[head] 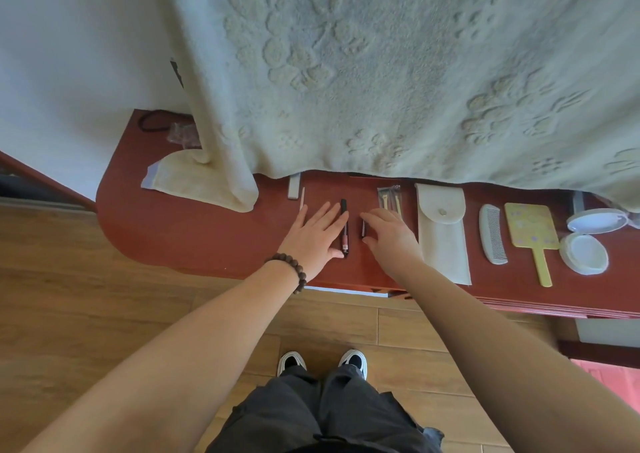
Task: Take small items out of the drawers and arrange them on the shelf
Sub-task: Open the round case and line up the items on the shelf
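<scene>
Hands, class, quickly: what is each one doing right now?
Left hand: open, flat on the shelf, fingers against the black pen.
Right hand: curled on a small dark item.

A home, likely a bedroom or dressing corner: a red-brown wooden shelf (pixel 194 231) carries a comb (pixel 492 234), a yellow hand mirror (pixel 531 236) and a fabric pouch (pixel 442 231), below a hanging pale embossed blanket (pixel 381 72), above wood-plank flooring (pixel 69 297).

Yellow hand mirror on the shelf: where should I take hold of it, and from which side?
Pinch the yellow hand mirror by its narrow handle, coming from the shelf's front edge. It lies flat with the handle pointing at you; comb and round compact flank the wide head.
</scene>
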